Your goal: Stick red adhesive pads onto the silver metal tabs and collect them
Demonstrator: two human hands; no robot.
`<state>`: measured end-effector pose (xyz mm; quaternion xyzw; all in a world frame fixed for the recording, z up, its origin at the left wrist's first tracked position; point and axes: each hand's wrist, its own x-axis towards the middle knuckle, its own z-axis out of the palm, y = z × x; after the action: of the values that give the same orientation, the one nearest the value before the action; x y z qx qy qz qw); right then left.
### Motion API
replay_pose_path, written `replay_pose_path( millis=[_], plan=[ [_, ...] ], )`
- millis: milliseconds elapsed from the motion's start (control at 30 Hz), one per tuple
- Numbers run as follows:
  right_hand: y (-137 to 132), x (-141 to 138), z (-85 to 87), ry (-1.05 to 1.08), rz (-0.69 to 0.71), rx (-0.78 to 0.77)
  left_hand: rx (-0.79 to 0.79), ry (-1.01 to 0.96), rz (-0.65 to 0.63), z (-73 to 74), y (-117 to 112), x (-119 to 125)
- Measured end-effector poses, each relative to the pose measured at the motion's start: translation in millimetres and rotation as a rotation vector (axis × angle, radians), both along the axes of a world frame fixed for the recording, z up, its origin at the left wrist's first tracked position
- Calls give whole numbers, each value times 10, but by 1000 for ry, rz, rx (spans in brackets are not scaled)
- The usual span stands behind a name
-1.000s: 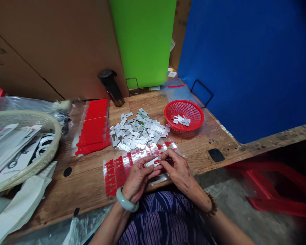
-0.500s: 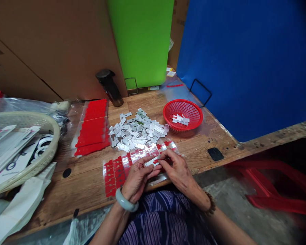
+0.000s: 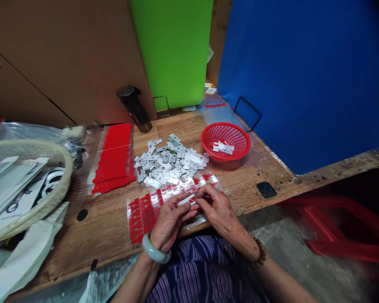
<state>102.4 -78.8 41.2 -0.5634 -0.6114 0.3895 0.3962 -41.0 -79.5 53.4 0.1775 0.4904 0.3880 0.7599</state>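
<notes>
My left hand (image 3: 170, 221) and my right hand (image 3: 217, 208) meet at the near edge of the wooden table (image 3: 107, 227). Between their fingertips they pinch a small silver metal piece (image 3: 187, 200) with a red sticker at its right end. Under the hands lies a clear sheet of red stickers (image 3: 145, 212). Just beyond it sits a pile of silver metal pieces (image 3: 170, 162).
A red plastic basket (image 3: 225, 141) at the right holds several silver pieces. A second sheet of red stickers (image 3: 115, 158) lies at the left. A cream basket (image 3: 34, 185) with white cards stands far left. A black cylinder (image 3: 134, 107), cardboard, green and blue panels stand behind.
Both hands stay on the small piece; the fingers shift only slightly. The view has drifted a little to the right.
</notes>
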Motion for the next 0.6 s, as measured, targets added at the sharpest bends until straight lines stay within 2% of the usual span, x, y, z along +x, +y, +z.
replay_pose_path(
  millis=[267, 467, 600],
  plan=[
    [-4, -32, 9, 14, -3, -24, 54, 91, 26, -80, -8, 16],
    [-51, -65, 76, 63, -25, -106, 154, 171, 48, -135, -10, 13],
    [-87, -60, 121, 28, -58, -10, 190, 194, 37, -137, -12, 11]
  ],
)
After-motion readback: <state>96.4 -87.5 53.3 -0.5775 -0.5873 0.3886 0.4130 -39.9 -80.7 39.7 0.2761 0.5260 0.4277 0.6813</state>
